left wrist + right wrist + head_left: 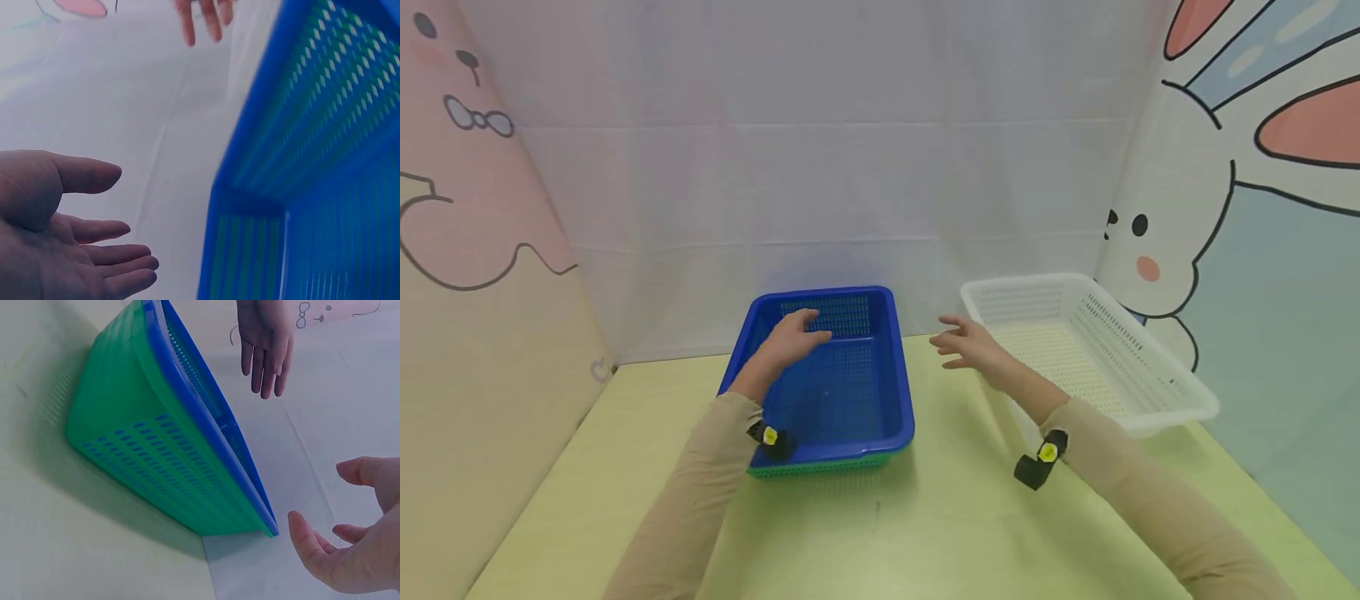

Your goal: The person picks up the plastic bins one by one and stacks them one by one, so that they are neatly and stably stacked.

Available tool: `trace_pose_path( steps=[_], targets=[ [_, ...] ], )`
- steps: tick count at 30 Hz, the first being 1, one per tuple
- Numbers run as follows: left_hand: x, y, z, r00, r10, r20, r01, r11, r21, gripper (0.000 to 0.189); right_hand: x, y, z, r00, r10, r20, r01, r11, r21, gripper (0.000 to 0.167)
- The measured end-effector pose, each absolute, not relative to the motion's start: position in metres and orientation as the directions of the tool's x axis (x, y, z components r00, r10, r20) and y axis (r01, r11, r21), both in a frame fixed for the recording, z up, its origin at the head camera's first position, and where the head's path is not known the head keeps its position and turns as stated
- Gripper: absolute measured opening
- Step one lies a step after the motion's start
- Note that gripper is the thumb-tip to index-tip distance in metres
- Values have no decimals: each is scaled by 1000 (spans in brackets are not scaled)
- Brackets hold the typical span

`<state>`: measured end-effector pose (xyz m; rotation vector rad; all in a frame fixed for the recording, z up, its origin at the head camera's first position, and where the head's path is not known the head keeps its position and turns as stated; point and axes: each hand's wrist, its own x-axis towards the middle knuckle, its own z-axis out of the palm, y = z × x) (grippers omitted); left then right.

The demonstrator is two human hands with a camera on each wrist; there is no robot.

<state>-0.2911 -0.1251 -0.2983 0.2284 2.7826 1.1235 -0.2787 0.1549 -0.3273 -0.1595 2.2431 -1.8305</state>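
Cartoon art in pink [475,175] is on the far left wall. Next comes a tan sleeve [685,500], with a small black camera [779,444] at the wrist. Then comes the left hand [786,342]. Its fingers are straight and loose, the thumb stands apart, and it holds nothing. In the head view it hangs over the left part of the blue basket [835,383]. That basket sits inside a green basket [109,394], and the pair stands on the pale yellow-green table [880,542]. To hold them well, it would be best to put one hand on each long side and squeeze the same on both. I think the two could stick together, so feel for both rims, and don't bump the near corner with the black camera. Further right, the right hand [972,343] hangs between the blue basket and the white one. Its fingers are spread and a bit bent, with nothing in them. It should come to the blue rim slowly. Past it, the white basket [1060,358] is partly behind the right arm, so that arm should not knock it. Last is a rabbit drawing [1180,217].
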Motion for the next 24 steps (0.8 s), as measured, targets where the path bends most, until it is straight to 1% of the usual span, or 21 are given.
trace_pose_path(
  steps=[5, 10, 18, 24],
  targets=[
    [-293, -75, -295, -975, 212, -66, 95, 667, 739, 57, -287, 185, -311, -973, -215, -83, 18, 288, -957, 64],
    [-293, -35, -302, -974, 219, -54, 104, 651, 752, 57, -294, 220, -301, -980, -191, -51, -21, 354, -935, 67],
    [-289, 19, -307, -965, 253, -69, 75, 519, 852, 58, -299, 279, -299, -993, -110, -50, -11, 489, -872, 74],
    [-287, 45, -312, -975, 214, -60, 45, 455, 889, 58, -297, 316, -294, -996, -63, -67, 20, 565, -825, 80]
  ],
)
